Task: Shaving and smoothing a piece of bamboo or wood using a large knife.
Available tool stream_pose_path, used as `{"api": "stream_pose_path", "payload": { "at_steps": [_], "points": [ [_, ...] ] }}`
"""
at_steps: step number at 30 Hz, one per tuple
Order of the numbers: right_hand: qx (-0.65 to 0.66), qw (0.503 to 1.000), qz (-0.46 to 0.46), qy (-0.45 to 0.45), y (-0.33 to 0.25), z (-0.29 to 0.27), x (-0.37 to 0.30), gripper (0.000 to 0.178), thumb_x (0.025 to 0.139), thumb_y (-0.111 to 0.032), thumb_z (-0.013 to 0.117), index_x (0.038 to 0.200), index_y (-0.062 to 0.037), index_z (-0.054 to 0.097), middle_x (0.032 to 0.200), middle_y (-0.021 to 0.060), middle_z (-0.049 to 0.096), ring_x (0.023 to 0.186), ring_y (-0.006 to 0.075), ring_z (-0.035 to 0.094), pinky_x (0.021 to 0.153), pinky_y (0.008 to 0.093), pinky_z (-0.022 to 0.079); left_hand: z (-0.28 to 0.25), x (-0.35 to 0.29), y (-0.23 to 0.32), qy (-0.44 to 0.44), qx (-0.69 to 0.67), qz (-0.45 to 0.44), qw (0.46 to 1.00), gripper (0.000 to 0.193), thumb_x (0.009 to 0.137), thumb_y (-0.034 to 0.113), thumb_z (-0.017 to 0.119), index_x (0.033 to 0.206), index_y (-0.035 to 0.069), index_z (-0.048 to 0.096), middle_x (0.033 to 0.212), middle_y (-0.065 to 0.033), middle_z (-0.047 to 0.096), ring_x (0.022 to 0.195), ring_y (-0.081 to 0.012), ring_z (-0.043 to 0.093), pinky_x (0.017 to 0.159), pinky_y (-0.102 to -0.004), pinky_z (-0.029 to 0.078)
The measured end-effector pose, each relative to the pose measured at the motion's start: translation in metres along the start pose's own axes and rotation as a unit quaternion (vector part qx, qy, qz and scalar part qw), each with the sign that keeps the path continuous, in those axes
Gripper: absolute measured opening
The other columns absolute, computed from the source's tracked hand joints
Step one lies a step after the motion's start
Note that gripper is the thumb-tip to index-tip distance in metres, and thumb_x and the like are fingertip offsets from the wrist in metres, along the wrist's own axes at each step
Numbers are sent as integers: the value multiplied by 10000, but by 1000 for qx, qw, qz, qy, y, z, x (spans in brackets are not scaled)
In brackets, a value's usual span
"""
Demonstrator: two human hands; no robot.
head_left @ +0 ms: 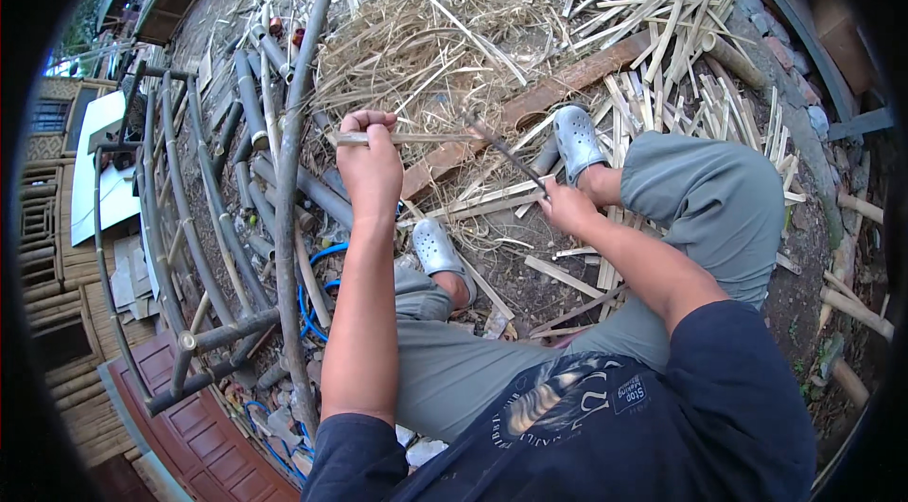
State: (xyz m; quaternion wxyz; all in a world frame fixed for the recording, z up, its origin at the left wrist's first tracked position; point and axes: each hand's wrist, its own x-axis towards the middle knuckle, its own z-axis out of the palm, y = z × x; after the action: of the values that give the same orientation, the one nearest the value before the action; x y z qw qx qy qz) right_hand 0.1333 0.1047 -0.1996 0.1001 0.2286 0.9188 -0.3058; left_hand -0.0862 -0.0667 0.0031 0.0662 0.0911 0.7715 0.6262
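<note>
My left hand (371,159) is closed around a short bamboo strip (430,138), which lies level across my front and points to the right. In my right hand (569,209) is a dark, slender tool with a long narrow shaft (511,156); my fingers wrap its near end. The tool's far end meets the right tip of the strip, or overlaps it from this angle; whether they touch I cannot tell. Its exact kind is too small to make out. Below both hands a brown wooden plank (530,106) lies slantwise on the ground.
Pale split bamboo strips (676,19) pile up at the far right, with more beside my right foot. Bamboo shavings (397,48) cover the ground ahead. A long pole (294,152) and a bamboo frame (213,336) stand on my left, near a blue hose (305,308).
</note>
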Motion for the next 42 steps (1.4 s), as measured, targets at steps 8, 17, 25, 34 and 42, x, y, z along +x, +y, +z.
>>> {"api": "stream_pose_path", "payload": {
  "at_steps": [8,17,25,34,42],
  "points": [
    [-12,999,9,-40,-9,-1,1,389,927,-304,538,1173,-20,434,986,244,655,894,414,646,792,527,497,-5,-2,1,0,15,-3,1000,140,854,3,427,917,-30,548,903,-127,654,874,-187,625,839,-307,490],
    [-16,992,57,-111,-17,-8,0,381,941,-280,509,1196,-7,431,1011,266,642,952,422,631,806,529,489,-16,6,-13,-27,43,-2,999,160,898,39,411,1017,12,515,1032,-129,631,943,-185,610,807,-346,539],
    [-58,990,41,-124,17,13,7,433,916,-304,541,1188,8,416,955,256,651,921,431,631,800,514,493,-9,9,-2,-14,20,0,1000,123,898,28,424,940,-8,535,944,-118,649,883,-174,625,818,-309,507],
    [495,824,226,-157,-75,-112,2,299,980,-259,515,1083,14,455,626,39,478,447,147,482,378,303,454,-18,28,19,14,-98,20,995,161,938,63,413,1070,22,497,1064,-127,617,986,-202,620,837,-376,550],
    [702,671,229,-64,-94,-239,9,205,965,-228,545,1024,-47,468,779,59,545,603,145,590,453,257,503,19,-16,60,14,-274,112,955,102,993,80,376,1055,43,447,1101,-169,599,1131,-296,584,926,-416,536]
  ]
}}
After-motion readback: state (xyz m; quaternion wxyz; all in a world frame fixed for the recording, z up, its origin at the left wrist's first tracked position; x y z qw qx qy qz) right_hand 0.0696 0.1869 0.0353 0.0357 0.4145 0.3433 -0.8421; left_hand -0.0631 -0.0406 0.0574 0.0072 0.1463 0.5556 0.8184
